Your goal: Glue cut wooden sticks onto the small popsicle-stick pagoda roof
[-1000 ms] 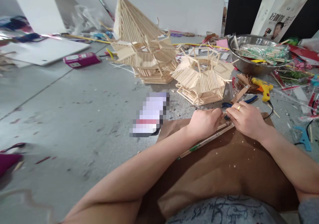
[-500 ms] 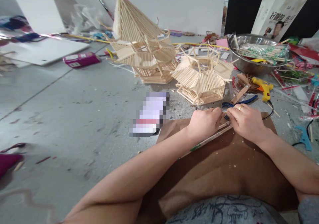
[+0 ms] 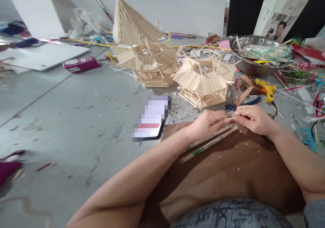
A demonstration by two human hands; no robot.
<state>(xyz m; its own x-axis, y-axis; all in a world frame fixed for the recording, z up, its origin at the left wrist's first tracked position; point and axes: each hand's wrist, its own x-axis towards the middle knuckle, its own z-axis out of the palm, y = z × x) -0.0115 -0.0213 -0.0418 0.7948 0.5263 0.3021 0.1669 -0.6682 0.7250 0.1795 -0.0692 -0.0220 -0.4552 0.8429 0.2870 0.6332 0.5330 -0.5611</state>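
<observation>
My left hand (image 3: 208, 124) and my right hand (image 3: 254, 119) meet fingertip to fingertip over the brown sheet (image 3: 215, 180) on my lap. Both are closed in a pinch, and the tiny pale thing between them is too small to name. Just under my left hand lie wrapped chopsticks (image 3: 210, 145) in clear sleeves with green print, side by side and slanting. A blue-handled tool (image 3: 251, 101), like pliers, rests just beyond my fingers; part of it is hidden. Pale crumbs dot the sheet.
Beyond my hands stand a small stick structure (image 3: 213, 86) and a taller one with a pointed roof (image 3: 137, 21). A phone (image 3: 152, 116) lies at left. On the right are a yellow glue gun (image 3: 266, 87) and a steel bowl (image 3: 251, 67) of wrapped sticks.
My fingertips have shifted, and the dark bit seen between them earlier no longer shows there. More of the wrapped chopsticks shows beneath my left hand. The whole view has moved slightly.
</observation>
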